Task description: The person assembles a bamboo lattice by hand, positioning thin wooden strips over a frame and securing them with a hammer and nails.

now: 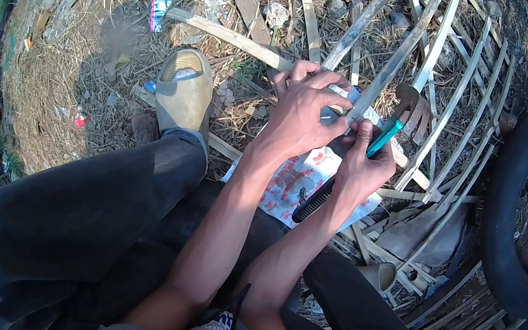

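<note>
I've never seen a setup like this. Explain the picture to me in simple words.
No machine here: these are a person's own bare hands. The single picture comes from a wide fisheye camera on their head, looking down, so edges bend near the rim.

The right hand holds a teal object; a black ridged handle shows below, possibly part of it. The left hand has its fingertips at the near end of a greyish strip; whether it grips it is unclear.

Around them, the straw-strewn ground bears more pale strips and a printed sheet. A black tyre is at right.
</note>
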